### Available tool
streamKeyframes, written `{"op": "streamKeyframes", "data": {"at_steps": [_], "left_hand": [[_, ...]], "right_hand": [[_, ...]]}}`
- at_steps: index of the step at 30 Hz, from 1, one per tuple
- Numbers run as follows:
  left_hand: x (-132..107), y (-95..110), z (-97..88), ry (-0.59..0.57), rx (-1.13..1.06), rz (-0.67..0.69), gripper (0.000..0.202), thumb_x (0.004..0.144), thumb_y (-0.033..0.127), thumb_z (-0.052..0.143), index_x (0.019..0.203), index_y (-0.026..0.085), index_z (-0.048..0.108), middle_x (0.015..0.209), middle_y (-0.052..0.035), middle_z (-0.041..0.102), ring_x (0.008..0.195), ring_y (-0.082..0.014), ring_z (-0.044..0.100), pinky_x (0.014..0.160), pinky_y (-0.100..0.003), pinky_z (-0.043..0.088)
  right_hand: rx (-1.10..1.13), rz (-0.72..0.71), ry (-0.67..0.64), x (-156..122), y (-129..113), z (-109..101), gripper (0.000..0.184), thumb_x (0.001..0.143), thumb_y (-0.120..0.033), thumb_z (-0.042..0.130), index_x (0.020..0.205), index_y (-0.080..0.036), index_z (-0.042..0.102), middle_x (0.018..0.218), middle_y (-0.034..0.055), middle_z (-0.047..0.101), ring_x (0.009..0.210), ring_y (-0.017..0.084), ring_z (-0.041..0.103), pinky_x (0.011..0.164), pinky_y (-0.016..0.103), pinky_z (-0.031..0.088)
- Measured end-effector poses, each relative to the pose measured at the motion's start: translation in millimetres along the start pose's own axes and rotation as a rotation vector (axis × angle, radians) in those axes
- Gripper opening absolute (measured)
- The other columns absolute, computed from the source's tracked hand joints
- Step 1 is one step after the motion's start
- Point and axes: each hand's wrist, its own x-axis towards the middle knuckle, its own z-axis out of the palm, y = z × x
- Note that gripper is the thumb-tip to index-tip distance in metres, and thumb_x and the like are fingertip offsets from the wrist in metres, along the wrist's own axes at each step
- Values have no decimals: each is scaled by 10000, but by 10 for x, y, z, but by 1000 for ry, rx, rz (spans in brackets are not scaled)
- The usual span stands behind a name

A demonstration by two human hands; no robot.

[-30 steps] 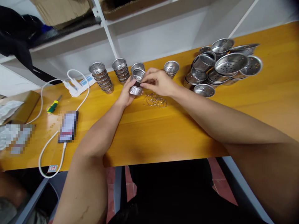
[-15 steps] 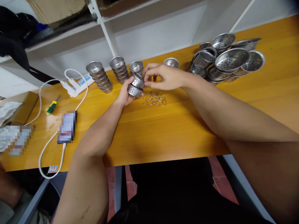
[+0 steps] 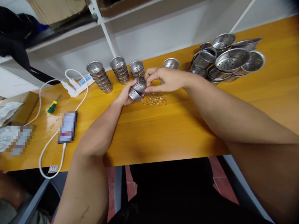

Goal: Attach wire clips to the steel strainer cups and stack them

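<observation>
My left hand (image 3: 126,95) cups a small perforated steel strainer cup (image 3: 137,90), tilted on its side just above the yellow wooden table (image 3: 163,130). My right hand (image 3: 164,80) pinches at the cup's rim, fingers closed; whether a wire piece is between them I cannot tell. A loose heap of thin wire handles (image 3: 155,99) lies on the table right below both hands. Behind the hands stand three stacks of the same cups (image 3: 99,76) (image 3: 120,70) (image 3: 136,68), and a single cup (image 3: 171,63) sits to their right.
A pile of larger perforated steel bowls (image 3: 230,63) fills the back right. At left lie a white power strip with its cable (image 3: 76,85), a phone (image 3: 67,126), a yellow-green screwdriver (image 3: 53,105) and a cardboard box (image 3: 21,107). White shelving (image 3: 105,34) rises behind.
The cup has tipped further onto its side in my left hand. My right hand has come down from above it and now pinches at its rim, closer to the wire heap.
</observation>
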Motion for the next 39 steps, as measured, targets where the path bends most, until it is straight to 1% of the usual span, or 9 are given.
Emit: {"op": "streamKeyframes", "data": {"at_steps": [5, 12, 18, 21, 24, 27, 30, 34, 39], "left_hand": [[-52, -39, 3, -53, 33, -32, 745, 986, 880, 877, 1309, 208, 889, 935, -116, 952, 692, -261, 868, 608, -347, 668], [-32, -82, 14, -10, -50, 23, 718, 974, 959, 826, 1107, 257, 885, 936, -98, 919, 691, -240, 826, 575, -351, 654], [1, -32, -62, 68, -11, 53, 864, 971, 1053, 711, 1333, 290, 900, 1018, -126, 929, 977, -373, 956, 707, -429, 713], [3, -40, -60, 71, -5, 62, 899, 970, 1043, 750, 1407, 269, 883, 1081, -152, 937, 1084, -415, 974, 769, -457, 731], [23, -75, -75, 52, 17, 72, 879, 964, 1020, 812, 1386, 251, 876, 1117, -160, 947, 1071, -405, 976, 754, -438, 719], [38, -107, -105, 41, 47, 98, 811, 974, 988, 850, 1316, 253, 862, 1103, -124, 944, 952, -339, 950, 708, -395, 671], [24, -116, -120, 30, 67, 106, 770, 951, 949, 918, 1270, 252, 844, 1067, -90, 930, 832, -266, 887, 697, -368, 635], [11, -113, -104, 2, 57, 105, 747, 879, 873, 1026, 1250, 249, 847, 1067, -64, 917, 789, -204, 835, 697, -348, 639], [67, -121, -92, 30, 53, 124, 761, 991, 951, 922, 1311, 263, 864, 1153, -94, 916, 932, -270, 911, 704, -364, 655]], "right_hand": [[-25, 164, 178, -66, 84, -150, 731, 1187, -933, 782, 908, -258, 767, 1107, 153, 804, 1109, 323, 682, 1139, 554, 607], [95, 219, 73, -105, 361, -113, 768, 1158, -1003, 808, 942, -267, 843, 963, 129, 875, 977, 317, 801, 1011, 524, 688], [69, 263, -17, -92, 400, -47, 679, 1138, -910, 921, 995, -248, 880, 924, 75, 867, 851, 263, 784, 833, 428, 667], [-5, 276, -94, -127, 352, -110, 628, 1121, -856, 971, 1078, -230, 936, 973, 63, 880, 847, 238, 768, 870, 411, 670], [2, 259, -10, -124, 318, -95, 618, 1104, -835, 1011, 1270, -242, 958, 1175, 104, 927, 1027, 304, 841, 1012, 473, 739], [82, 173, 110, -73, 327, 21, 840, 1044, -871, 1058, 1631, -294, 888, 1567, 153, 892, 1342, 416, 861, 1215, 599, 759], [130, 129, 164, -10, 367, 161, 1040, 987, -924, 1072, 1782, -306, 811, 1770, 173, 802, 1465, 473, 831, 1300, 684, 743], [190, 155, 201, 25, 425, 271, 1104, 923, -934, 1104, 1780, -308, 801, 1719, 160, 822, 1388, 448, 851, 1240, 666, 778], [150, 212, 325, 145, 429, 156, 1067, 923, -907, 1133, 1725, -282, 813, 1574, 153, 871, 1404, 446, 827, 1205, 602, 765]]}}
